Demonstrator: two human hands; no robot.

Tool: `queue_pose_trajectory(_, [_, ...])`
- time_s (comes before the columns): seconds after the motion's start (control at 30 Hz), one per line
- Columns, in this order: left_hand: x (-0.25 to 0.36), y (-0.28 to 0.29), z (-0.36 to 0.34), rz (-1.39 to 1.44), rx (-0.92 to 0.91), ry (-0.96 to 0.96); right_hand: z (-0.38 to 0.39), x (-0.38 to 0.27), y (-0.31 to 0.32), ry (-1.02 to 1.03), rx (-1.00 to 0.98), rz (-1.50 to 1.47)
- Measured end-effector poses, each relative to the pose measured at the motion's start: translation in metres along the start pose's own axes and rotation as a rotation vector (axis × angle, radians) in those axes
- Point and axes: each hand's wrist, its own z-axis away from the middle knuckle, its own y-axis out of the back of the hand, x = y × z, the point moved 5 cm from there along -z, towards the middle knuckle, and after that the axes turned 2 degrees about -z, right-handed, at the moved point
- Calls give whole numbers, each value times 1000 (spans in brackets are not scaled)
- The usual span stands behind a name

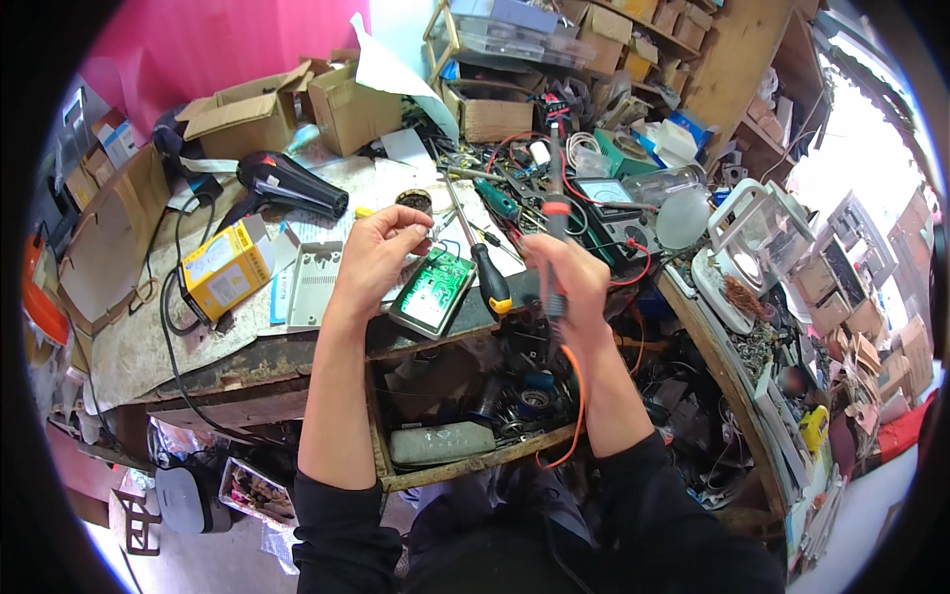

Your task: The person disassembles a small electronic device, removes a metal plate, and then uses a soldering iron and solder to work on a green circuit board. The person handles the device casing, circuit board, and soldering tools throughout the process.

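My left hand is closed in a pinch above the upper left of a green circuit board, which sits in a pale casing at the bench's front edge. What lies between its fingertips is too small to make out; a thin blue wire shows close by. My right hand, smeared by motion, is wrapped round a soldering iron with a red band and an orange cord, its far end pointing away from me. A black and yellow screwdriver lies between my hands, just right of the board.
An empty grey casing half, a yellow box and a black hair dryer lie to the left. Behind my right hand is a multimeter with red leads. Below the bench edge, an open drawer holds jumbled parts.
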Motion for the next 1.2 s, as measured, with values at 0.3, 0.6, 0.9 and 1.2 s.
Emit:
queue_pose_trajectory(0.3, [0,0,1,22,28,24,-31,13,-46,46,-431,329])
queue_pose_trajectory(0.6, [-1,0,1,8,24,9,-30,10,-43,-11,-324,392])
queue_pose_trajectory(0.9, [-2,1,1,-3,27,20,-24,8,-24,-314,-68,-9])
queue_pose_trajectory(1.2, [-5,3,-1,8,15,20,-39,21,-18,-766,171,-889])
